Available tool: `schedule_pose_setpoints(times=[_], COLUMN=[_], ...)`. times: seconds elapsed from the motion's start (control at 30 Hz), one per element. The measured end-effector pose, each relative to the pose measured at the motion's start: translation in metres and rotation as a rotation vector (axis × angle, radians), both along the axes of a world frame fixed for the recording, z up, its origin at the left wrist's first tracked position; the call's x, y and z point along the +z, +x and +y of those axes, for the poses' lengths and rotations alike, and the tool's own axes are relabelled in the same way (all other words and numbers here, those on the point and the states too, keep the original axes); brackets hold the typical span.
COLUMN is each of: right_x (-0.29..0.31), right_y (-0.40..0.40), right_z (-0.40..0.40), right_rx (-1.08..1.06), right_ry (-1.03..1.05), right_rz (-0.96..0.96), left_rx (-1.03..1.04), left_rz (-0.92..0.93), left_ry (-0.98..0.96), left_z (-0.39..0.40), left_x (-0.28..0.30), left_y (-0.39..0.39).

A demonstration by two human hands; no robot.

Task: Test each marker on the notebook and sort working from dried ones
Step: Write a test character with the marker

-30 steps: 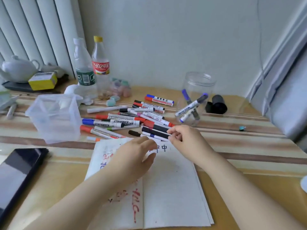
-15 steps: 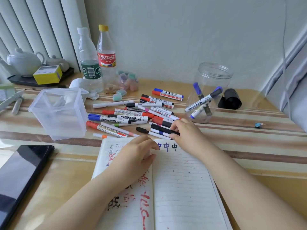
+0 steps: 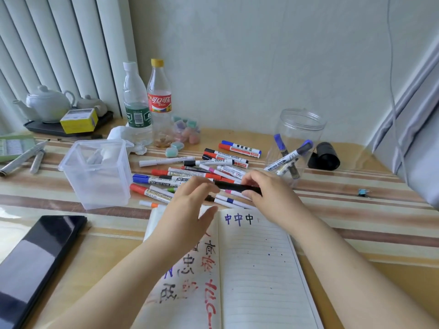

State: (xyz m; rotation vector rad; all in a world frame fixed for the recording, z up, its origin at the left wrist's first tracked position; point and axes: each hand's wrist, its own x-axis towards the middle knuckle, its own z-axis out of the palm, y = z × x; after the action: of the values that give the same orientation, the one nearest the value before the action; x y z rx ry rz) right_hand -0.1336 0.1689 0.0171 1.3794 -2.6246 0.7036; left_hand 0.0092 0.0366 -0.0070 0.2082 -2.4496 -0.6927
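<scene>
— Markers (image 3: 190, 173): where do they lie?

— Scattered in a loose heap on the striped table (image 3: 356, 210), at twelve o'clock from the open notebook (image 3: 256, 269). That notebook is the largest task thing here, lying at six o'clock with red, black and blue test writing on its left page and three small characters at the top of its right page.

— And the containers?

— A clear square tub (image 3: 97, 174) stands at nine o'clock from the heap; I cannot tell what is inside it. A clear round jar (image 3: 299, 136) stands at two o'clock with a few blue-capped markers leaning inside, and a black lid (image 3: 324, 156) lies just beside it at three o'clock.

— The hands?

— The right hand (image 3: 268, 195) has thumb and fingers curled round a black marker (image 3: 235, 186), lifted just above the heap. The left hand (image 3: 190, 205) is loose, fingers relaxed, its fingertips at that marker's left end; I cannot tell whether they touch it.

— Anything else?

— A dark tablet (image 3: 35, 264) at eight o'clock, and two plastic bottles (image 3: 147, 105) at eleven o'clock.
</scene>
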Motion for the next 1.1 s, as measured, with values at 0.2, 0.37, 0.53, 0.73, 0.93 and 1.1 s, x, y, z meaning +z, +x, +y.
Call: schedule_pose_setpoints(times=[0.2, 0.37, 0.53, 0.73, 0.93, 1.1], right_x=[0.025, 0.014, -0.013, -0.039, -0.042, -0.025], right_y=[0.028, 0.031, 0.046, 0.051, 0.051, 0.052], right_z=[0.027, 0.048, 0.029, 0.034, 0.039, 0.046], right_rx=[0.17, 0.118, 0.125, 0.108, 0.12, 0.033], right_ry=[-0.024, 0.021, 0.128, 0.045, 0.106, 0.223], right_rz=[0.028, 0.286, 0.45, 0.602, 0.511, 0.424], left_rx=[-0.088, -0.127, -0.221, -0.282, -0.283, -0.211], left_rz=[-0.022, -0.114, -0.192, -0.336, -0.393, -0.374], left_ry=[-0.245, -0.112, -0.114, -0.154, -0.176, -0.158], left_z=[0.006, 0.015, 0.026, 0.023, 0.023, 0.016], left_x=[0.014, 0.005, -0.001, -0.015, -0.013, -0.003], left_y=[-0.01, -0.007, -0.012, -0.003, 0.0, 0.003])
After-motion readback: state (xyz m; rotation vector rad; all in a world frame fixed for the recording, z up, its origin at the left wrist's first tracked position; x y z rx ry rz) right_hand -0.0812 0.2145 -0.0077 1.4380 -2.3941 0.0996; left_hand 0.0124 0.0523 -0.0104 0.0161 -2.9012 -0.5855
